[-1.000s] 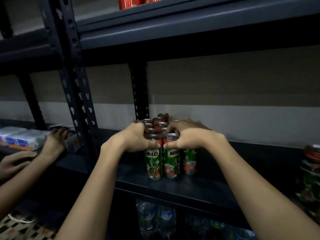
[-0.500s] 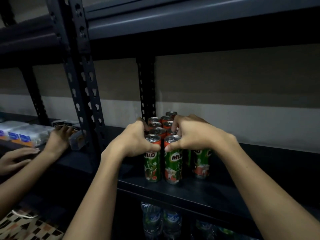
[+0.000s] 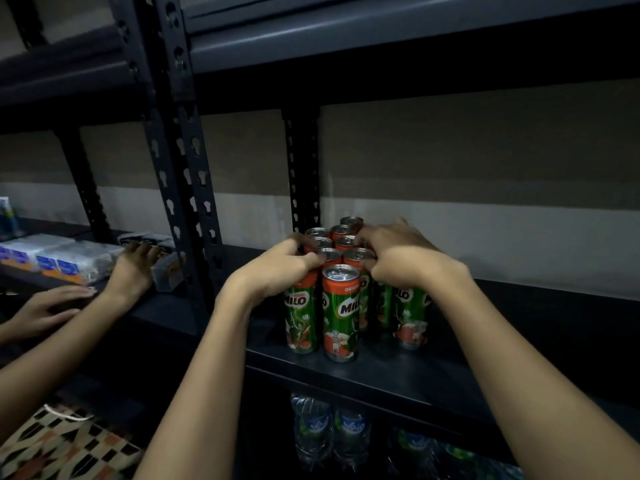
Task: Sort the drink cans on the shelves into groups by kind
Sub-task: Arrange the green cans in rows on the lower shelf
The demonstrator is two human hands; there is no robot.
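While the cluster of green-and-red Milo cans (image 3: 341, 289) stands upright on the dark metal shelf (image 3: 433, 375), it is hemmed in from both sides in the head view, the only view there is. The left hand (image 3: 277, 271) is curled over the tops of the cans on the left of the cluster, and the right hand (image 3: 394, 258) is curled over the tops on its right; the fingers of both are bent round the can rims, so the cluster is squeezed between them rather than lifted. The front Milo can (image 3: 340, 315) stands free, just ahead of both hands and close to the shelf's front edge.

The chief risk is judged to lie with that front can: it is not gripped, and if the cluster is pulled forward it may be pushed off the edge or toppled. A second risk is seen in the grip itself. The tall, slim cans are held only near their tops, so the bases may splay and a can may tip if the squeeze is uneven.

Below the cluster, water bottles (image 3: 329, 431) are stored, where a falling can would land. Well to the left of the cluster, beyond the perforated upright (image 3: 180, 188), another person's hand (image 3: 133, 268) rests by wrapped packs (image 3: 59, 261).
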